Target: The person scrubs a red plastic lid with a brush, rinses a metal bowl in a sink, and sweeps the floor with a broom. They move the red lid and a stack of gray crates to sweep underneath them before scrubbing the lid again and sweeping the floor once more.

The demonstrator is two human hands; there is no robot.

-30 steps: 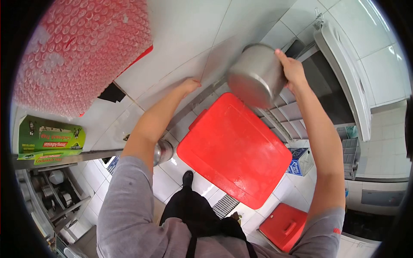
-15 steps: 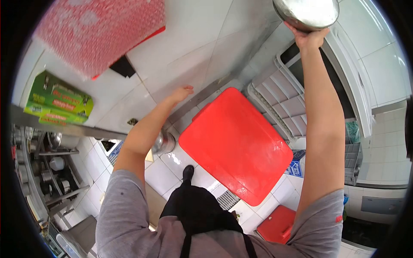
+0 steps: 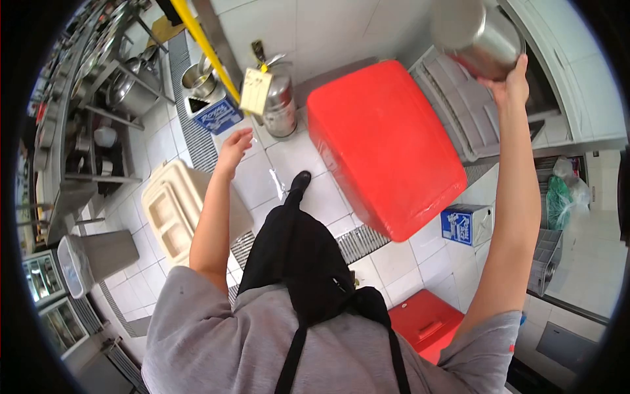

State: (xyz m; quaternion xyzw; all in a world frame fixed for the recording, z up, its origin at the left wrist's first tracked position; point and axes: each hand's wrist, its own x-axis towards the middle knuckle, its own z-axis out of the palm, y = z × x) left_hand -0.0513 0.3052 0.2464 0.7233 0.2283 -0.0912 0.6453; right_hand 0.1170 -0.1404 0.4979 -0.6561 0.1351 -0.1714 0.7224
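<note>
The big red bin (image 3: 387, 144) fills the middle of the view, lid up, its long side running from 11 o'clock down to 5 o'clock on the tiled floor (image 3: 308, 190). A grey crate (image 3: 459, 111) lies just beside it at 2 o'clock, and a beige tub (image 3: 172, 211) sits well apart at 9 o'clock.

The steel pot (image 3: 476, 33) is up at 1 o'clock, above the grey crate and off the floor. It is held from below by the right hand (image 3: 510, 85), whose fingers wrap the rim or wall nearest the body. The arm is stretched out full. The pot is blurred, so its long axis seems to tilt from 5 o'clock toward 11 o'clock, though I cannot tell which end is the mouth.

The left hand (image 3: 235, 146) is at 10 o'clock with its fingers spread loose. It holds nothing and hangs over bare tile, well apart from the pot; the nearest thing to it is the fire extinguisher (image 3: 281, 105) at 12 o'clock.

A blue carton (image 3: 464, 224) stands at 4 o'clock, just beside the red bin's corner
</note>
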